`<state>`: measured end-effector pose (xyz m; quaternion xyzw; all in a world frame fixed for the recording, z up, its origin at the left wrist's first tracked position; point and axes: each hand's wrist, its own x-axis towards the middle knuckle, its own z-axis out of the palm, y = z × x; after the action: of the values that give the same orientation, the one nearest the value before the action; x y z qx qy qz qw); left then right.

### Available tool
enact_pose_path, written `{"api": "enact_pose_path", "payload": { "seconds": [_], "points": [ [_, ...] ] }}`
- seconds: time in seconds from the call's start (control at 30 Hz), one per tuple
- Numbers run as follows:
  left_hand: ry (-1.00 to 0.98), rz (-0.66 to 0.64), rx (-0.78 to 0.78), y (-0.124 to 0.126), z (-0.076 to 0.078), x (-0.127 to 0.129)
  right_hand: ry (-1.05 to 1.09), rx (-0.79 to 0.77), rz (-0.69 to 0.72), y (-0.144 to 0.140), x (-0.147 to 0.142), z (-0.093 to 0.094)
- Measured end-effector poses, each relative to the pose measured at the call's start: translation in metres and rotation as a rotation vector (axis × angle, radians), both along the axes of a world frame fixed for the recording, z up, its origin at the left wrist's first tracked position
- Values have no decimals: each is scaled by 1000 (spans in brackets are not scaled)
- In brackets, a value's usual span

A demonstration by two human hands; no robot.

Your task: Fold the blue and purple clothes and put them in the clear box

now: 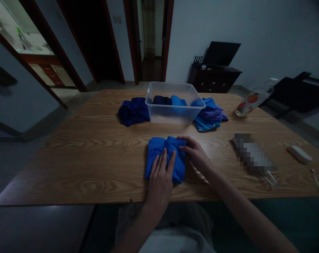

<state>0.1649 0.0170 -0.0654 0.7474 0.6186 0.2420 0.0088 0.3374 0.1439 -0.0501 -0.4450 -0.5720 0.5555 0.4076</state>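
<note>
A bright blue folded garment (154,151) lies near the front edge of the wooden table; its exact kind does not show. My left hand (161,175) rests on top of it with the fingers stretched out flat. At the upper right edge of the cloth, my right hand (194,151) grips the fabric between bent fingers; its thumb is partly hidden. Beyond the garment stands a clear plastic bin (172,114) with dark navy and blue rolled or folded cloths (177,101) inside. Crumpled dark blue clothing (134,111) lies left of the bin, and blue-purple clothing (210,116) lies right of it.
On the table's right side are a clear bottle (254,100) with a fruit label, a blurred-out object (252,153) with a white cord, a white oval case (299,154) and a small white stick (316,179). A dark cabinet (214,79) stands by the far wall.
</note>
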Motion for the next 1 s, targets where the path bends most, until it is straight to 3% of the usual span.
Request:
{"api": "enact_pose_path", "payload": {
  "seconds": [0.1, 0.27, 0.33, 0.43, 0.67, 0.8, 1.0],
  "points": [
    [4, -12, 11, -1, 0, -1, -102, 58, 44, 1, -1, -4],
    [-34, -91, -81, -2, 5, -9, -507, 590, 98, 6, -3, -19],
    [-49, -159, -125, -4, 7, -15, -588, 688, 162, 10, -2, -23],
    [-99, -227, -170, -6, 10, -27, -634, 723, 249, 13, -1, -20],
    [-34, -136, -155, -5, 2, -59, -815, 854, 210, -20, -9, 8],
    [-24, -86, -160, -3, -5, -60, -994, 803, 276, -46, -22, 5],
    [41, -66, -131, -3, -2, -57, -1159, 789, 298, -53, -22, 5]
  ]
}}
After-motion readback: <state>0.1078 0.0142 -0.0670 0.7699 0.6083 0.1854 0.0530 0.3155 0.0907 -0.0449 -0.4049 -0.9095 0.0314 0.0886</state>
